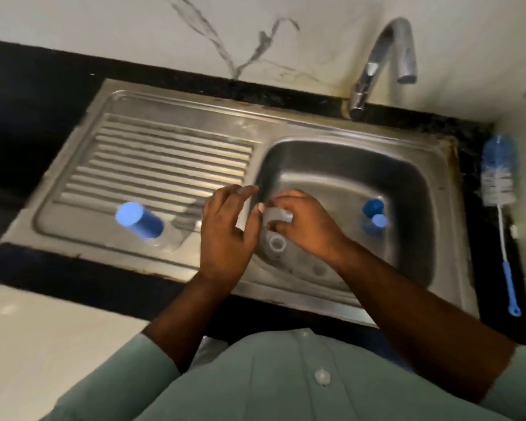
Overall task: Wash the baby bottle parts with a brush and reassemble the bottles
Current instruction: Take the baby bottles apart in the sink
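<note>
My right hand point(304, 226) pinches a small clear bottle part point(275, 214) over the left side of the sink basin point(407, 189). My left hand point(225, 229) hovers beside it with fingers spread and relaxed, holding nothing I can see. Below my hands, a clear ring-shaped part point(277, 244) lies on the basin floor. A blue bottle point(138, 220) stands on the draining board point(164, 159). Two blue parts point(374, 215) sit in the basin to the right. The blue and white bottle brush point(498, 189) lies on the black counter right of the sink.
A chrome tap point(377, 65) arches over the basin from the back wall; no water is running. Black counter point(28, 117) surrounds the steel sink. The frame is motion-blurred.
</note>
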Demonstrator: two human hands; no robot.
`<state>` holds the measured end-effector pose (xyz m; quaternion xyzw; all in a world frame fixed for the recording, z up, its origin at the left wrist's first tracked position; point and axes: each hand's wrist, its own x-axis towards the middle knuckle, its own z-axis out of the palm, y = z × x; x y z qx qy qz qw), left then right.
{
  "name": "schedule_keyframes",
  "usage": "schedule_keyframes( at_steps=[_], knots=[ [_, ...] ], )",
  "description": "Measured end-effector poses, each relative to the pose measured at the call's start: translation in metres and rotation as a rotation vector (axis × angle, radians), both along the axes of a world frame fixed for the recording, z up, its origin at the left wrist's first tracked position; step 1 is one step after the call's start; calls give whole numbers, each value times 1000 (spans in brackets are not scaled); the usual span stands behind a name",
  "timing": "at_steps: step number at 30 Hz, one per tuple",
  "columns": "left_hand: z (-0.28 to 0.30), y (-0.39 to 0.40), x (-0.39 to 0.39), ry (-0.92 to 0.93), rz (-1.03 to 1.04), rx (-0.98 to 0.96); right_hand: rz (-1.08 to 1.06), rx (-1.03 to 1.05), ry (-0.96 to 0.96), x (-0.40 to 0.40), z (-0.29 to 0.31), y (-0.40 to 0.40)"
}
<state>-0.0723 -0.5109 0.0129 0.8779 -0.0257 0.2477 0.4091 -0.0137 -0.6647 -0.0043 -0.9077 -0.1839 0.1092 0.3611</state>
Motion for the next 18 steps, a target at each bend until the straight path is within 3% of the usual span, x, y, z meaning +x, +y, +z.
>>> schedule_keyframes(
  at_steps=[4, 8, 10, 15, 18],
  knots=[
    [23, 52, -34, -258, 211, 3, 114, 218, 11, -12, 38, 69],
    [8, 112, -55, -304, 346, -134, 181, 277, -14, -19, 50, 130],
    [-11, 137, -61, -191, 360, -192, 211, 242, -23, -21, 48, 155],
    [-47, 173, -52, 272, 166, -66, 233, 146, 37, -29, 34, 200],
    [-64, 176, -38, 380, 74, -122, 196, 78, -16, -30, 30, 210]
  ],
)
